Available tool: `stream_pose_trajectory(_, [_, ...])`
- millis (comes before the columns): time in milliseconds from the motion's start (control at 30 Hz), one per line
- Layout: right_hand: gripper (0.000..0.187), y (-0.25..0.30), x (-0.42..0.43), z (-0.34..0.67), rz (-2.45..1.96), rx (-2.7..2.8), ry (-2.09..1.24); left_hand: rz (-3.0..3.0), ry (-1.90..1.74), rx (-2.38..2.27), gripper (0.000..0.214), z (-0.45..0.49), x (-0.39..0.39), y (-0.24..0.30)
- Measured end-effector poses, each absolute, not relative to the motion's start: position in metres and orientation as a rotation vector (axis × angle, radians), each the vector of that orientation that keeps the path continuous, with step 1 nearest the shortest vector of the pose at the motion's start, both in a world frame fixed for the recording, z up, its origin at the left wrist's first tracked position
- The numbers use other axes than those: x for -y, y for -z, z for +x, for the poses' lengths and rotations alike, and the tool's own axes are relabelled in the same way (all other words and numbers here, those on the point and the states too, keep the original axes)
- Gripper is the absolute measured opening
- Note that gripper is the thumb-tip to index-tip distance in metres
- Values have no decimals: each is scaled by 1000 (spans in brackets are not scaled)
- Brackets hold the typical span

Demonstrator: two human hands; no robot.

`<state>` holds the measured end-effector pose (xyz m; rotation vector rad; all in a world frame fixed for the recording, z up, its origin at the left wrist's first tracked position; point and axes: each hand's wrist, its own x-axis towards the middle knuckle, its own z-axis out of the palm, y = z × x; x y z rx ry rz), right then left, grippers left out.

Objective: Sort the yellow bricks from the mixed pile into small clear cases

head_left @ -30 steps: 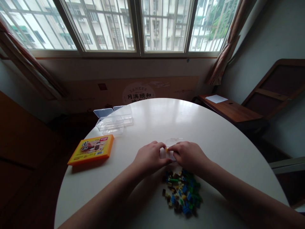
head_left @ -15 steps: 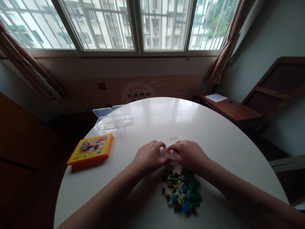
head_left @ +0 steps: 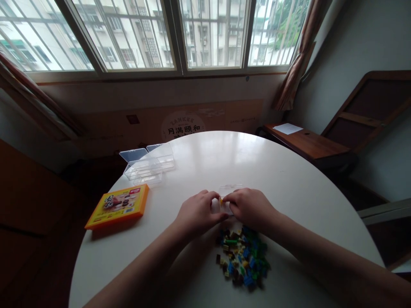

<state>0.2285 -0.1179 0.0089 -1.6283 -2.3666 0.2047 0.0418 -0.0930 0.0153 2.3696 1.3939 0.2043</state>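
A small clear plastic box (head_left: pixel 230 187) with its lid raised stands on the table between my hands. My left hand (head_left: pixel 196 211) grips the box's left side, thumb at the front and fingers behind. Over the box, my right hand (head_left: pixel 253 206) has its fingers bent inward, the index fingertip against a small yellow building brick (head_left: pixel 221 200) at the left inside wall. The right thumb is partly hidden. Just in front of the box lies a loose pile of small building bricks (head_left: pixel 245 262) in green, blue, yellow, cream and dark brown.
Several open clear plastic boxes (head_left: pixel 146 167) stand at the table's far left edge. Nearer me is an orange-yellow flat game box (head_left: pixel 118 206). The round white table (head_left: pixel 282 171) curves away on both sides; beyond its right edge stands a wooden desk (head_left: pixel 308 141) with paper.
The whole view has shifted slightly, so things sit a little further left. Both hands keep nearly the same pose at the clear box.
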Motion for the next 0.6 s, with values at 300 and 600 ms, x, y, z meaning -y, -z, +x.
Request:
stream_pose_trajectory(300, [30,-6,117,230,-1581,2318,-237,2372,-224,-1407,42,42,93,-15])
stream_pose_trajectory(600, [35,-10,120,235,-1473,2253,-246,2360,-209,-1447,43,44,95,-17])
